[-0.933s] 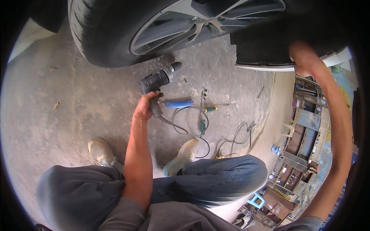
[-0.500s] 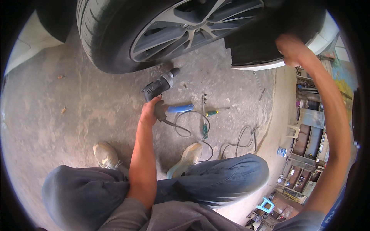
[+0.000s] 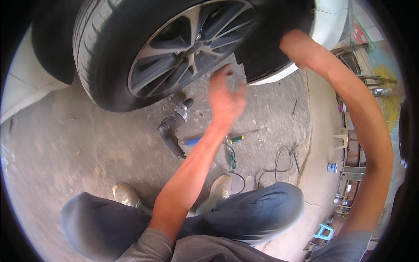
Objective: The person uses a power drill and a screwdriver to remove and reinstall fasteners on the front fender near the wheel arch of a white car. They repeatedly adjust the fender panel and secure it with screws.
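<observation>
My left hand is raised below the wheel rim, blurred, with its fingers apart and nothing visible between them. My right hand is at the black plastic liner inside the white bumper edge, right of the tire; its fingertips are hidden behind the hand. A dark corded drill lies on the concrete floor under the tire, beside a blue-handled tool, a yellow-green screwdriver and a green-handled tool.
Loops of cable and thin metal rods lie at the right of the floor. Tool shelving, a small tin and a blue stool stand along the right. My knees and shoes fill the lower part.
My left hand has let go of the drill and moved up and right toward the wheel. My right hand has moved slightly up and left; the view has shifted.
</observation>
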The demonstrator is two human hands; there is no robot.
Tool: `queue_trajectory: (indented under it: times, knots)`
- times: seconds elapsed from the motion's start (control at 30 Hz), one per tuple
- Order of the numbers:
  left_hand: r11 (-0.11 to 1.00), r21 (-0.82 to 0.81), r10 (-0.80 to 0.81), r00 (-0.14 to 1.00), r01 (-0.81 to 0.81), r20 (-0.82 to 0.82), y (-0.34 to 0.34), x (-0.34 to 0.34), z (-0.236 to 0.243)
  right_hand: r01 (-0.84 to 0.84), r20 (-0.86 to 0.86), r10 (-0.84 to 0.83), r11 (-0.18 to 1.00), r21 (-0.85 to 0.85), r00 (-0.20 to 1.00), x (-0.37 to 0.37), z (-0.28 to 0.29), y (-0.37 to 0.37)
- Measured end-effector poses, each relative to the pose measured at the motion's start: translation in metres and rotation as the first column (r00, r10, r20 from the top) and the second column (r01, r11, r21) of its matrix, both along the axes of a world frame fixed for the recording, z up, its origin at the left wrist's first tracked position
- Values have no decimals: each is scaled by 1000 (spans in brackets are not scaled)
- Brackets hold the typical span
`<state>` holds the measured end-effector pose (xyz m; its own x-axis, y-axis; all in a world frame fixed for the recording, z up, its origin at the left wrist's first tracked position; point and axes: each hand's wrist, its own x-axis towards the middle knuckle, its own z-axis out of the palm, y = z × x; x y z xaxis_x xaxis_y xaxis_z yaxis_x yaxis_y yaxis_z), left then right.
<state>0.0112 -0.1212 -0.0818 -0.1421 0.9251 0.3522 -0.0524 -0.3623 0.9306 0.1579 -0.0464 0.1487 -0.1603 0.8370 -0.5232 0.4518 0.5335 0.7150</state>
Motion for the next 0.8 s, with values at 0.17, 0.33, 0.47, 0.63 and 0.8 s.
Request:
queue_trajectory:
  times: [0.17,0.33,0.47,0.63,0.8]
  knots:
    - [845,-69,-524,847,530,86,33,124,64,-39,-150,44,999,34,988,37,-1,-16]
    - [841,172,-536,748,512,392,61,147,83,-50,-290,69,996,73,954,20,3,-12]
    - [861,189,-498,712,471,495,55,159,81,-64,-442,99,994,92,892,39,2,-37]
    - [812,265,-571,611,521,548,51,159,80,-132,-568,188,982,139,801,51,11,-80]
    - [808,196,-567,641,556,518,50,171,75,-190,-651,262,965,181,713,69,9,-105]
